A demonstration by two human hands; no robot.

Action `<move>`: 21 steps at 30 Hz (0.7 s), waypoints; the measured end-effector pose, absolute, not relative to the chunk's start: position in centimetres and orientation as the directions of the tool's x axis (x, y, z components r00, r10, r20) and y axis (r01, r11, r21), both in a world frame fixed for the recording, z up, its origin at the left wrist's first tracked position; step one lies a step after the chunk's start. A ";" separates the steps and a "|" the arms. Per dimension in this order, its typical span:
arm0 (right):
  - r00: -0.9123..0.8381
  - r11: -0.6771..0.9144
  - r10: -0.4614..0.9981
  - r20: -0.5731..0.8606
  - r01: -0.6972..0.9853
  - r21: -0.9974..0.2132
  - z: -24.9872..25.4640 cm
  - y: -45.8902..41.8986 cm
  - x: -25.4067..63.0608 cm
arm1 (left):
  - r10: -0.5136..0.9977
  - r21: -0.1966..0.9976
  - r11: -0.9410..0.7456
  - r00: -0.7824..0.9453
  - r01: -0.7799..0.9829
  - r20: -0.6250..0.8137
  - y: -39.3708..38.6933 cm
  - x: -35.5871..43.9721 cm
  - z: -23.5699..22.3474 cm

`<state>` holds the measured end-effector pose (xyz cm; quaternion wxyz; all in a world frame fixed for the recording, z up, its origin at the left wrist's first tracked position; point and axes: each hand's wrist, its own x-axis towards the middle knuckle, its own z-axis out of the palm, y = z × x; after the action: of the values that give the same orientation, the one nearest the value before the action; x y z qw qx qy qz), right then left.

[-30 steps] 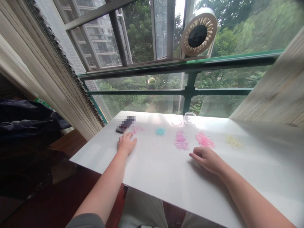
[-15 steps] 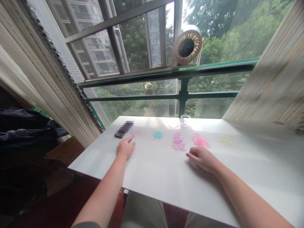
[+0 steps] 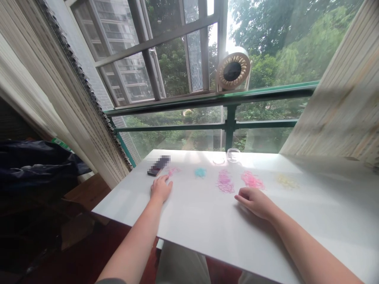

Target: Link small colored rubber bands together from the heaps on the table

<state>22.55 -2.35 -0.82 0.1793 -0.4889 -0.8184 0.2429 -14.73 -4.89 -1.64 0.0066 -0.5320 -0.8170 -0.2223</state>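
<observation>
Left hand [image 3: 161,188]: lay unclenched on the surface [image 3: 195,213], near the phone [image 3: 158,166].
Right hand [image 3: 255,202]: curled near the bright pink strands [image 3: 251,180]; its grasp was unclear.
Purple strands [image 3: 225,182]: lay left of these.

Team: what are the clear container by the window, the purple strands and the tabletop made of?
Clear container: likely glossy plastic, see-through with a bright rim; glass possible.
Purple strands: perhaps rubber or plastic, thin and loosely heaped; too small to tell finish.
Tabletop: maybe laminate, smooth and slightly glossy, uniform white with soft window glare.
</observation>
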 end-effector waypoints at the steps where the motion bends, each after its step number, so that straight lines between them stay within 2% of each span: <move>1: -0.457 0.407 0.887 0.062 0.712 -0.572 -0.8 -2.4 22.5 | 0.862 0.359 0.337 -0.439 0.870 0.253 -4.9 -14.8 -1.7; 7: -0.440 0.408 0.894 0.085 0.722 -0.559 -0.8 -2.4 22.4 | 0.825 0.375 0.371 -0.487 0.849 0.287 -3.3 -15.5 -1.6; 14: -0.416 0.400 0.903 0.107 0.727 -0.558 -0.8 -2.5 22.4 | 0.842 0.422 0.295 -0.442 0.857 0.310 -1.5 -17.2 -1.7; 21: -0.409 0.390 0.907 0.099 0.729 -0.563 -0.7 -2.6 22.5 | 0.814 0.565 0.212 -0.464 0.797 0.349 -2.0 -17.5 -1.8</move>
<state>22.46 -2.55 -0.74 0.2002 -0.5053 -0.8092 0.2230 -17.49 -2.00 -1.85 -0.0120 -0.5174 -0.7785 -0.3550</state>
